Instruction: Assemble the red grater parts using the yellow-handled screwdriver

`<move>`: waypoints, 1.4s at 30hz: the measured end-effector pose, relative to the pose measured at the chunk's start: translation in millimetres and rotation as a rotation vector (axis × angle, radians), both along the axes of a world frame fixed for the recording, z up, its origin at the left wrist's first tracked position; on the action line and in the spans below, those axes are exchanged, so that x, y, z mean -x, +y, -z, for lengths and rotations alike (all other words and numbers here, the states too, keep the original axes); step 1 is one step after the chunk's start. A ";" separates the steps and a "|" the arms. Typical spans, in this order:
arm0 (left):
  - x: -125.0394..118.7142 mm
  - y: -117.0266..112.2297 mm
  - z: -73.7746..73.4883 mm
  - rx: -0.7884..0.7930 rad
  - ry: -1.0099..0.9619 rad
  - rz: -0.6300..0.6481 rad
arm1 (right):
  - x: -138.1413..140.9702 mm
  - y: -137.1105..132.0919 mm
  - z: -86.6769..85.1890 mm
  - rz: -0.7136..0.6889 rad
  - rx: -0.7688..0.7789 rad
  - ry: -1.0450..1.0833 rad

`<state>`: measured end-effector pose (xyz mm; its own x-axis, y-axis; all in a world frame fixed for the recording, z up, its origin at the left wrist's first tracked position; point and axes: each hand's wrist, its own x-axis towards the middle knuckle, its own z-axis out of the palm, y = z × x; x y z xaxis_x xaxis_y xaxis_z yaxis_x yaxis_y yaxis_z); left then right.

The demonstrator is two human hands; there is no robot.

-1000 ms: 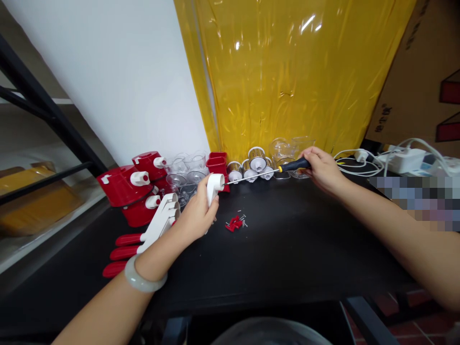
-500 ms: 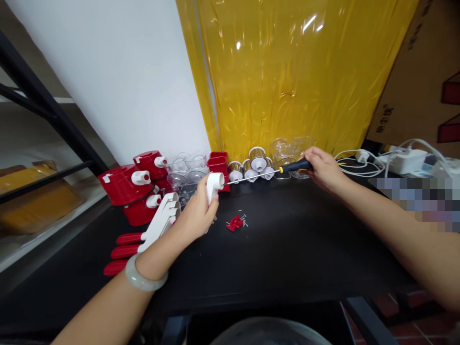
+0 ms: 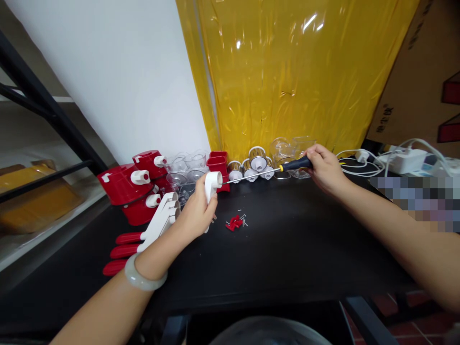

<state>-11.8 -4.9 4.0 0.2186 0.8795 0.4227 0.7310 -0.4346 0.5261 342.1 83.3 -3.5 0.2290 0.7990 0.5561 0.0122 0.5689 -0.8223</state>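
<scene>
A screwdriver (image 3: 296, 165) is levelled at a white part (image 3: 212, 186) above a black table (image 3: 287, 258).

Left of centre, the white part is gripped in the left hand (image 3: 199, 211), its round end turned to the right; the screwdriver's dark handle is grasped in the right hand (image 3: 325, 168), its tip held at that end, though contact cannot be made out. Small red pieces (image 3: 234, 224) and screws (image 3: 245, 223) are scattered nearer, red-gripped white handles (image 3: 158, 224) are laid to the left, and perforated drums (image 3: 258, 158) are stacked on the far side.
</scene>
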 end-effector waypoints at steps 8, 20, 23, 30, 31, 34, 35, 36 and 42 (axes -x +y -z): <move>-1.3 -1.4 -1.3 0.009 -0.022 0.009 | 1.6 -1.7 0.3 -0.014 0.009 0.024; -4.3 -3.0 -1.6 0.070 -0.092 -0.001 | 4.5 -4.8 -2.7 -0.006 -0.001 0.018; -5.3 -3.5 -2.3 0.065 -0.108 0.011 | 3.4 -4.9 -3.2 0.017 -0.014 0.001; -6.0 -5.0 -3.9 0.043 -0.088 0.017 | 2.7 -5.8 -2.8 0.016 -0.027 -0.010; -5.8 -4.9 -4.1 0.039 -0.090 0.019 | 2.9 -6.0 -2.8 0.017 -0.030 -0.018; -5.1 -4.1 -4.2 0.038 -0.088 0.012 | 3.5 -6.4 -4.0 0.030 -0.034 -0.004; -4.9 -3.7 -4.1 0.040 -0.087 0.011 | 3.8 -6.5 -4.6 0.031 -0.030 0.006; -4.8 -3.4 -3.9 0.043 -0.087 0.009 | 4.2 -6.7 -5.2 0.030 -0.025 0.016; -4.3 -4.1 -2.8 0.026 -0.070 0.019 | 6.6 -8.1 -6.0 0.008 -0.019 0.061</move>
<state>-7.5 -9.0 6.8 0.2061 0.8862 0.4150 0.6838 -0.4338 0.5867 335.5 75.2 2.5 0.2689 0.7863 0.5562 -0.0327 0.5846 -0.8107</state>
